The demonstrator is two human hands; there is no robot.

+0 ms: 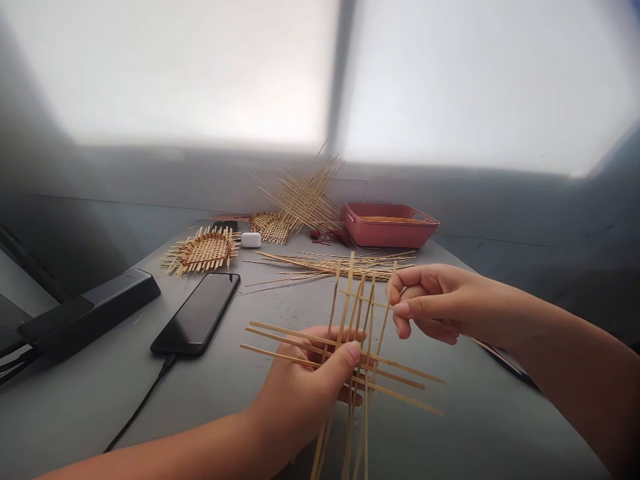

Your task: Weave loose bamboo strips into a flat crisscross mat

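My left hand (315, 380) is closed on a loose lattice of thin bamboo strips (367, 367), thumb on top and fingers underneath. Several strips run upward and others cross them sideways, their ends sticking out all round. At the upper right of the lattice, my right hand (430, 300) pinches a thin bamboo strip (370, 300) between thumb and forefinger. This strip lies across the upright ones, above the crossing strips. Which side of each upright it passes is too fine to tell. Behind the hands, a bundle of loose bamboo strips (320, 263) lies on the table.
A phone (197, 313) with a cable and a black power strip (95, 310) lie on the left of the grey table (210, 407). Farther back are a round woven piece (205, 250), a white earbud case (251, 240), a larger woven sheet (305, 197) and a red plastic basket (390, 233).
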